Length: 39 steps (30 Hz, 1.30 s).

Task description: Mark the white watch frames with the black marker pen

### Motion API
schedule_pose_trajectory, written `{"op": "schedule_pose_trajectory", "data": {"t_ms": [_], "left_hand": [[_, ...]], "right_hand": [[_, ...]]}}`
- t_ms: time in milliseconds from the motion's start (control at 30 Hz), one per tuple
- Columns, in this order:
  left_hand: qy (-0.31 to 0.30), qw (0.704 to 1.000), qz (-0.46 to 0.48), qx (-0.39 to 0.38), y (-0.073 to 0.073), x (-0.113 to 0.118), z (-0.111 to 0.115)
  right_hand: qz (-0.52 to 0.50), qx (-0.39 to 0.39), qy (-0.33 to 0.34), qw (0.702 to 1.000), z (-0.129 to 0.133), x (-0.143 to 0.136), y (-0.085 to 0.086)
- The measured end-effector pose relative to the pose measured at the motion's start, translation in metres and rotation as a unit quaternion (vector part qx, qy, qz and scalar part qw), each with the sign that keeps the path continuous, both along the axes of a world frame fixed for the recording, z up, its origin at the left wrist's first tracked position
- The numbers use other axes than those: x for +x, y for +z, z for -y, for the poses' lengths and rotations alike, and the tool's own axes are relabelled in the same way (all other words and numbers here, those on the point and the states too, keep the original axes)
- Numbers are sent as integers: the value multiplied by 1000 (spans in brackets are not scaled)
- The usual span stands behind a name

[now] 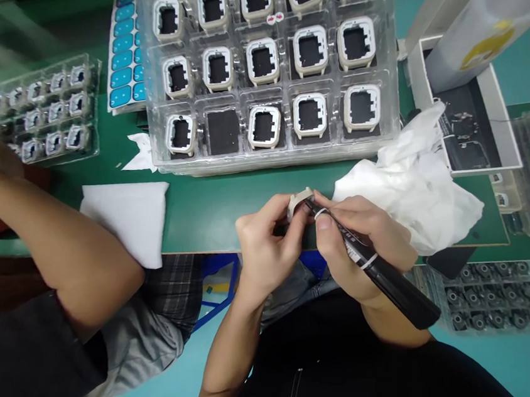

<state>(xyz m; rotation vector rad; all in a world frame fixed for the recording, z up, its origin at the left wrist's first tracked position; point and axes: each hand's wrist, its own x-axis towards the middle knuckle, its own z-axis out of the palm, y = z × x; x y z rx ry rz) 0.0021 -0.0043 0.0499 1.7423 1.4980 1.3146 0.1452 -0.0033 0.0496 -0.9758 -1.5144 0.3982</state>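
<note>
My left hand pinches a small beige plastic watch-case frame above the front edge of the green table. In my right hand is a black marker pen, its tip at the inner side of the frame. The fingers hide much of the frame, and whether the tip touches it I cannot tell. Beyond my hands lies a clear plastic tray with rows of similar beige frames. One pocket in its front row holds no frame.
Crumpled white cloth lies right of my hands, a folded white cloth left. A white box holds a bottle. At left, a co-worker's arm reaches near another tray. Blue stickers lie behind.
</note>
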Motion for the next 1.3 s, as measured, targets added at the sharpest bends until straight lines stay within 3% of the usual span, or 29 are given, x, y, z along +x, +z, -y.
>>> {"op": "schedule_pose_trajectory", "data": {"t_ms": [267, 700, 1033, 1300], "left_hand": [[-2, 1000, 26, -5, 0, -1, -1], [-27, 978, 172, -117, 3, -1, -7], [-11, 994, 97, -45, 3, -1, -6], [2, 998, 55, -30, 2, -2, -4]], "right_hand": [[14, 15, 3, 1000, -1, 1, -2], [-23, 13, 17, 1000, -3, -1, -2], [0, 6, 17, 1000, -2, 1, 0], [4, 6, 7, 1000, -1, 0, -2]]}}
